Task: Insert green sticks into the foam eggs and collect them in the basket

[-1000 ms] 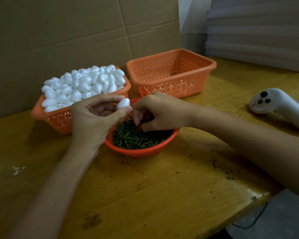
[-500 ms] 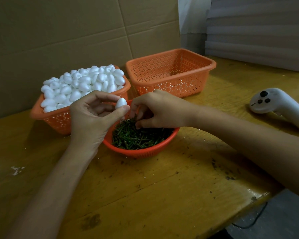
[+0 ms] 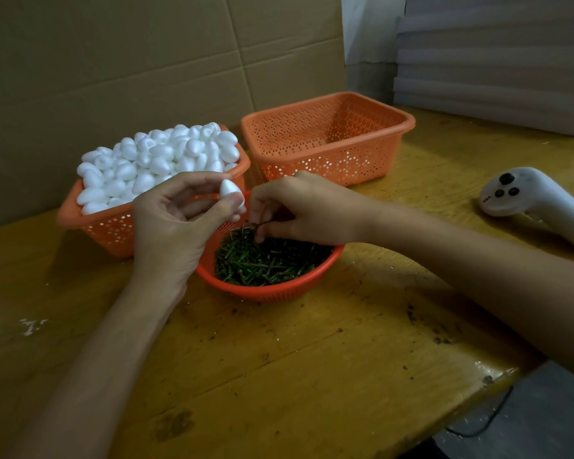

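left grip [image 3: 176,226] pinches one foam egg [image 3: 230,189], held over round bowl [image 3: 265,294] rim | right grip [image 3: 299,210] pinches a green stick [image 3: 258,224] just above the stick pile [image 3: 262,263] | collecting basket [image 3: 325,155] behind on counter [image 3: 312,359], holding nothing visible

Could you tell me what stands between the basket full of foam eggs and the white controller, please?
In the head view, the empty orange basket stands between the egg-filled basket and the white controller.
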Motion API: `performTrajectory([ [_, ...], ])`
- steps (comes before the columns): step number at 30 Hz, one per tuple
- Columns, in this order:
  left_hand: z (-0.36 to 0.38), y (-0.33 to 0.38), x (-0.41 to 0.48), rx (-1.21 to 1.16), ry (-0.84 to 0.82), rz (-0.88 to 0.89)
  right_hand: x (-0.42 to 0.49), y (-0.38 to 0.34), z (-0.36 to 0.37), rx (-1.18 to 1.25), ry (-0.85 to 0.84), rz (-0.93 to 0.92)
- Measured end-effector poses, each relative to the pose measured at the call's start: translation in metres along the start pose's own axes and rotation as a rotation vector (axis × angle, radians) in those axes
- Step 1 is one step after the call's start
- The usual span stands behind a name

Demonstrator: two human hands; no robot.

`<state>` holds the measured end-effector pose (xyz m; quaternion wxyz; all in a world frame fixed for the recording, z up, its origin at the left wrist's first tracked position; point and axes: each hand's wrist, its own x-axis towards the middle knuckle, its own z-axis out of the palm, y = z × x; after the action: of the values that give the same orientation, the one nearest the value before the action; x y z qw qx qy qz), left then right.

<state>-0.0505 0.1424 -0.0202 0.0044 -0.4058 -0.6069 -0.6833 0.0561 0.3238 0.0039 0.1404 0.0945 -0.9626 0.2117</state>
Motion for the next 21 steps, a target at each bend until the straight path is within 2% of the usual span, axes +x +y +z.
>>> performTrajectory([
  [21, -0.0063, -0.0001, -0.0004, -0.059, -0.069, 0.005, -0.0015, -0.0002, 0.0, 0.013, 0.022, 0.001],
])
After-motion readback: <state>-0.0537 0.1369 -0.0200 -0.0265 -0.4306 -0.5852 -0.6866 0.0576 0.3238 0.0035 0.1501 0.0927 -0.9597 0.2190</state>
